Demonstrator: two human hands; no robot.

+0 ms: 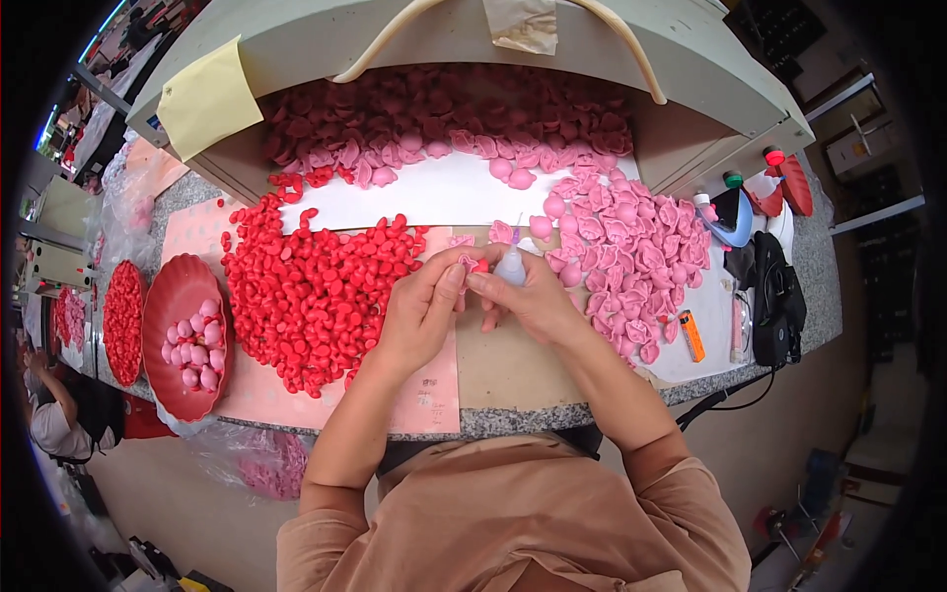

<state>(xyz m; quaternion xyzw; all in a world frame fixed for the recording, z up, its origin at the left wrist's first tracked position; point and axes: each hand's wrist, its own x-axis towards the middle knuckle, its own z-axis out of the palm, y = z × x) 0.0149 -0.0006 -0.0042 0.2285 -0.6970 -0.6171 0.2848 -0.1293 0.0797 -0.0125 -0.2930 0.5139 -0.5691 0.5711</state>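
In front of my chest my two hands meet over the work surface. My left hand (419,306) is closed, pinching a small pink ruffled piece (466,260). A small red piece (480,266) shows between the fingertips of both hands; which hand bears it I cannot tell. My right hand (543,301) is wrapped round a small translucent squeeze bottle (510,266), its thin needle tip pointing up and away. Just beyond the fingers lies a loose pink piece (501,233). Glossy red pieces (306,306) are heaped to the left, pink cupped pieces (636,252) to the right.
A grey open-fronted box (720,89) stands behind, with more pink pieces (444,113) inside. At left, a red dish (158,345) holds pink balls, beside a tray of red pieces (123,321). On the right lie an orange lighter (692,336) and a black bag (777,296).
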